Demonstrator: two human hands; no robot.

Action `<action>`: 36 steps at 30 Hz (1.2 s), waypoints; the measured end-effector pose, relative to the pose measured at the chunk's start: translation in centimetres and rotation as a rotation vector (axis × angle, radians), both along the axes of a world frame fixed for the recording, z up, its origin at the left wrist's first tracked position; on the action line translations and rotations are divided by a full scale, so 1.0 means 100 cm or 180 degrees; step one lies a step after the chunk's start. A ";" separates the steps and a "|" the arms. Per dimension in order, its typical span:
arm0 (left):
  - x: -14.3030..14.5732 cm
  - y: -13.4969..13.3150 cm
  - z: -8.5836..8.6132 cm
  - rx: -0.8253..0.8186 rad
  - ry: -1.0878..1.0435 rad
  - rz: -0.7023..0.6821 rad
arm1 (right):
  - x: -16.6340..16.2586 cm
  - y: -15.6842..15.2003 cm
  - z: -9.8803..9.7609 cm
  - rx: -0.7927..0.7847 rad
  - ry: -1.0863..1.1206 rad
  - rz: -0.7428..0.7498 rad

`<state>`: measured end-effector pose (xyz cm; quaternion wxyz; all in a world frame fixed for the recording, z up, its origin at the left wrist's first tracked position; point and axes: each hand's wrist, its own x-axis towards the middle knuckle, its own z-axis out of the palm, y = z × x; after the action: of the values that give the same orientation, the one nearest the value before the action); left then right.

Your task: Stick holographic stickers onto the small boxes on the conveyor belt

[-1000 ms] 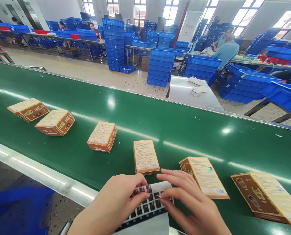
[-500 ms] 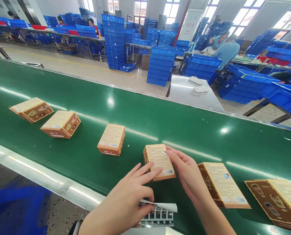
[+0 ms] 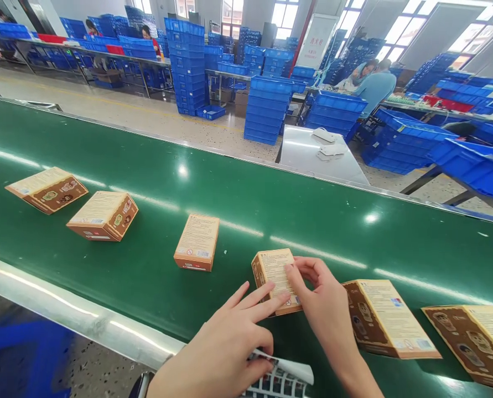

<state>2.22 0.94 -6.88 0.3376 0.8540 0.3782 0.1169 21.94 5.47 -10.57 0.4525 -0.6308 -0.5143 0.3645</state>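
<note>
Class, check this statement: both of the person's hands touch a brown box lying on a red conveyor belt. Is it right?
Not quite: the head view shows the conveyor belt is green, not red. The left hand and right hand do both touch the brown box lying on it.

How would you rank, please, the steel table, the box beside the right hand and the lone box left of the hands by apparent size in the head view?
1. Steel table and the box beside the right hand: alike, unranked; the box lies nearer the camera.
2. Lone box: clearly smaller.
</note>
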 end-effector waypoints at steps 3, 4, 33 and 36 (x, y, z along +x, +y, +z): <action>0.003 -0.002 -0.003 0.0112 -0.0090 -0.0091 | 0.009 0.006 0.001 0.0005 -0.0289 -0.0115; 0.003 -0.002 -0.003 0.0127 -0.0103 -0.0117 | 0.013 0.008 0.003 0.0008 -0.0410 -0.0121; -0.038 -0.006 0.021 -0.1095 0.0097 0.1392 | -0.003 -0.037 0.035 0.1014 -0.0634 0.1881; -0.040 -0.004 0.022 -0.0473 0.0180 0.1119 | -0.004 -0.015 0.022 0.0108 0.0621 0.0980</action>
<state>-1.82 0.54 -4.70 0.3633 0.7505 0.5384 0.1218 21.55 3.97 -8.34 0.4497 -0.4985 -0.5646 0.4802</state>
